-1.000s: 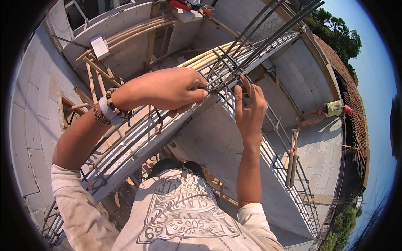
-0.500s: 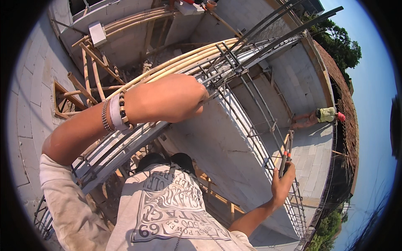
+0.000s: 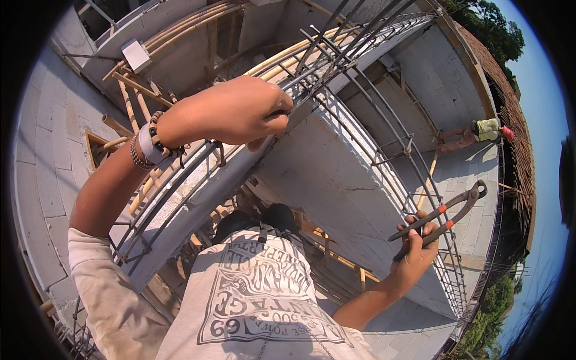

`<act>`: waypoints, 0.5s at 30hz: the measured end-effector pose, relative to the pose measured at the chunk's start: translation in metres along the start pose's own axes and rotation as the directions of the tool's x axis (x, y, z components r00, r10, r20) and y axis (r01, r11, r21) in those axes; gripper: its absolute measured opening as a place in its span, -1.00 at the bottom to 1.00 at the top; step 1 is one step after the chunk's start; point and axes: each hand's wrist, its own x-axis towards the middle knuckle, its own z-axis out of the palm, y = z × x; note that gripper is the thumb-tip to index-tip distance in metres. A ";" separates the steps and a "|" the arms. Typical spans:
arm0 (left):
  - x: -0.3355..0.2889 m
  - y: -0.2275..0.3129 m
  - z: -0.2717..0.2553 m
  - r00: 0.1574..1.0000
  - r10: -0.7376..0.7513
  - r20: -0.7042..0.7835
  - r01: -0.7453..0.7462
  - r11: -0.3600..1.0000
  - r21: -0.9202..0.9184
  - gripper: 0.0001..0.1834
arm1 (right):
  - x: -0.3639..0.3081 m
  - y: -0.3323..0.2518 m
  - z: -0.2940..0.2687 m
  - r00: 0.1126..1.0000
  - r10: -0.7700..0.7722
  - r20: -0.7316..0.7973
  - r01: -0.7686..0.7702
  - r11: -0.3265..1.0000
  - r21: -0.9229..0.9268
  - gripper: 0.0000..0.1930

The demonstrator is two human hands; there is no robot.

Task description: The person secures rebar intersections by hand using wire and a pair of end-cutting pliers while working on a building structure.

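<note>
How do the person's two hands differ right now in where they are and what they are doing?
The left hand is raised and closed on the steel bar cage, while the right hand is held low, off to the side. The left hand grips the bars with no tool showing; the right hand holds pincers with orange bands on the handles. The left wrist wears bracelets; the right wrist is bare. Both are bare, ungloved hands.

Harsh sunlight, crisp shadows, sharp focus, fisheye-bent edges.
</note>
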 end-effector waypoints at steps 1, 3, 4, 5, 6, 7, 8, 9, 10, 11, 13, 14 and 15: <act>-0.001 0.001 0.001 1.000 0.021 -0.003 -0.020 1.000 0.021 -0.75 | -0.008 0.000 0.010 0.984 0.122 0.132 -0.148 0.965 0.215 -0.77; -0.002 0.004 0.000 0.998 0.068 -0.012 -0.067 0.995 0.071 -0.75 | -0.021 0.003 0.033 0.883 0.327 0.336 -0.420 0.871 0.256 -0.79; -0.002 0.006 0.000 0.994 0.106 -0.025 -0.101 0.983 0.150 -0.75 | -0.023 0.005 0.044 0.782 0.372 0.500 -0.549 0.791 0.269 -0.80; -0.001 0.008 -0.001 0.989 0.143 -0.026 -0.138 0.980 0.141 -0.74 | -0.023 0.009 0.056 0.667 0.425 0.613 -0.677 0.688 0.260 -0.81; -0.001 0.010 -0.002 0.992 0.127 -0.012 -0.124 0.982 0.139 -0.74 | -0.022 0.012 0.067 0.533 0.467 0.705 -0.791 0.571 0.220 -0.77; 0.000 0.011 -0.004 0.996 0.088 0.005 -0.088 0.986 0.142 -0.74 | -0.022 0.014 0.078 0.482 0.371 0.794 -0.813 0.527 0.247 -0.68; 0.000 0.011 -0.006 0.997 0.073 0.021 -0.075 0.991 0.107 -0.72 | -0.024 0.017 0.091 0.447 0.314 0.838 -0.830 0.496 0.256 -0.59; 0.000 0.011 -0.009 0.999 0.005 0.038 -0.007 0.999 0.049 -0.71 | -0.024 0.019 0.102 0.405 0.251 0.879 -0.840 0.481 0.250 -0.49; 0.000 0.009 -0.012 0.996 -0.064 0.060 0.065 0.998 -0.016 -0.69 | -0.020 0.020 0.110 0.397 0.246 0.884 -0.840 0.486 0.241 -0.44; -0.001 0.008 -0.017 0.995 -0.070 0.077 0.079 0.991 -0.112 -0.68 | -0.015 0.020 0.118 0.383 0.240 0.892 -0.833 0.508 0.221 -0.38; 0.002 0.004 -0.023 0.988 -0.125 0.088 0.146 0.942 -0.301 -0.63 | -0.006 0.018 0.129 0.353 0.241 0.904 -0.839 0.510 0.192 -0.32; 0.003 0.003 -0.027 0.996 -0.077 0.047 0.089 0.919 -0.384 -0.63 | -0.001 0.015 0.132 0.335 0.246 0.910 -0.851 0.494 0.180 -0.32; 0.003 0.001 -0.030 0.997 -0.076 0.011 0.073 0.891 -0.449 -0.64 | 0.003 0.012 0.135 0.309 0.217 0.926 -0.866 0.467 0.179 -0.33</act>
